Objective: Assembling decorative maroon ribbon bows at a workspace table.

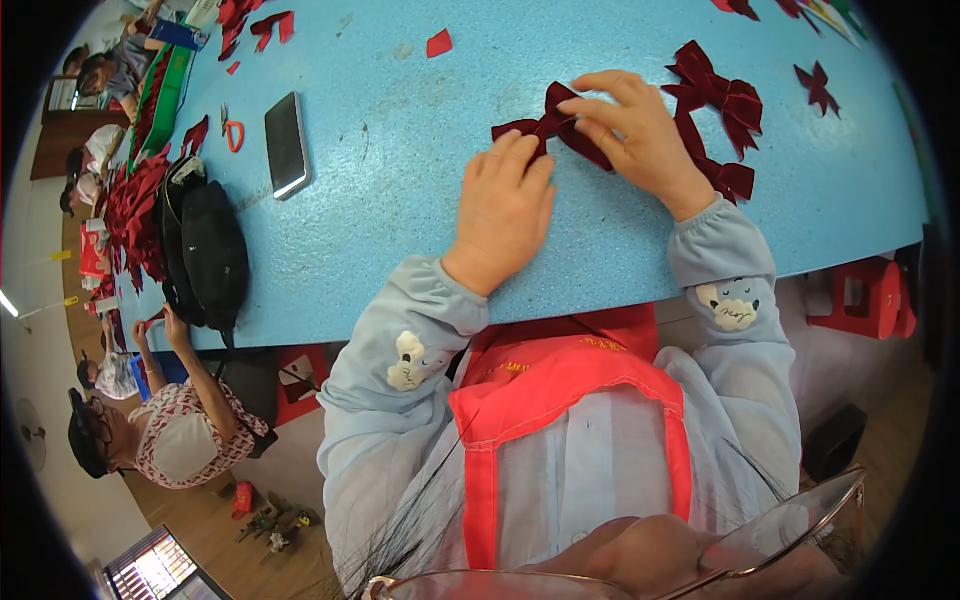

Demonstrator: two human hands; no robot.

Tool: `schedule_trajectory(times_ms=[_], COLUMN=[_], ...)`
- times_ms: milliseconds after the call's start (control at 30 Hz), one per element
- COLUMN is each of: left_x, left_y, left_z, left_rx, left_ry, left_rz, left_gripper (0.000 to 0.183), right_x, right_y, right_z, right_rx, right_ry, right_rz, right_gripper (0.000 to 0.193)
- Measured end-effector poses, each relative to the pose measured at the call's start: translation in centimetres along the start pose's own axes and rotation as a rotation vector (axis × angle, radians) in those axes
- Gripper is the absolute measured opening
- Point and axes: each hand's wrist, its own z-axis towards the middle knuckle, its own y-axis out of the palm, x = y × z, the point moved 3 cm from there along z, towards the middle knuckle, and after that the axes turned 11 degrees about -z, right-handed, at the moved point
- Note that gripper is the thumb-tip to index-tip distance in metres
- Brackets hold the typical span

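A dark red velvet bow [572, 140] lies on the blue table [380, 250] in front of me, between my hands. The fingers of my left hand [505, 205] are closed on its left part; the thumb is hidden. With bent fingers, my right hand [640, 135] pinches the right loop near its upper edge. Just right of that hand lie finished-looking dark red bows [715, 95], one partly behind my wrist. A smaller bow [818, 88] sits farther right, apart from them.
To the left are a phone [288, 145], orange-handled scissors [233, 135] and a black bag [205, 250]. Beyond the bag, red ribbon pieces [135, 215] lie heaped beside a green tray [165, 105]. A red scrap [439, 43] lies far ahead. Another person [190, 430] works at the left edge.
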Motion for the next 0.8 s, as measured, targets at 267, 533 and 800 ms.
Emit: schedule_trajectory(times_ms=[267, 533, 800], left_x=[-0.6, -4.0, -5.1], left_y=[-0.3, -2.1, -2.2], left_z=[-1.2, 0.2, 2.0], left_rx=[-0.063, -0.140, 0.052], left_ry=[-0.040, 0.005, -0.039], left_rz=[0.012, 0.192, -0.086], left_gripper=[0.032, 0.030, 0.036], right_x=[-0.5, -2.2, 2.9], right_y=[0.9, 2.1, -1.1], right_z=[0.3, -0.6, -1.5], right_rx=[-0.103, -0.213, -0.080], right_ry=[0.005, -0.088, 0.154], right_rz=[-0.177, -0.215, -0.135], right_gripper=[0.046, 0.055, 0.054])
